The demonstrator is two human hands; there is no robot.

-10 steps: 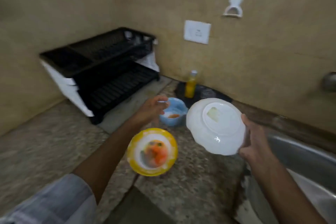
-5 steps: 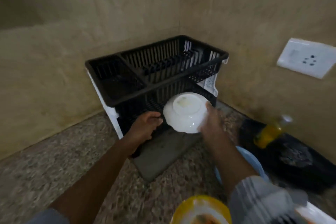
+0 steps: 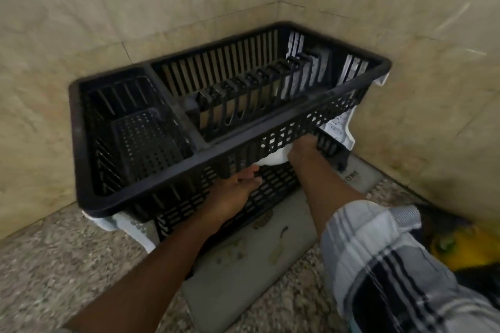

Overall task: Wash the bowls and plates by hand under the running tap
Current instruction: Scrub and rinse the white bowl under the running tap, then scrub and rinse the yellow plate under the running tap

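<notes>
Head view: the right hand [image 3: 303,150] grips a white bowl [image 3: 272,160] on the lower tier of the black two-tier dish rack [image 3: 189,159], which stands in the worktop's back corner. The left hand [image 3: 232,194] reaches in beside it, fingers straight, holding nothing.
</notes>
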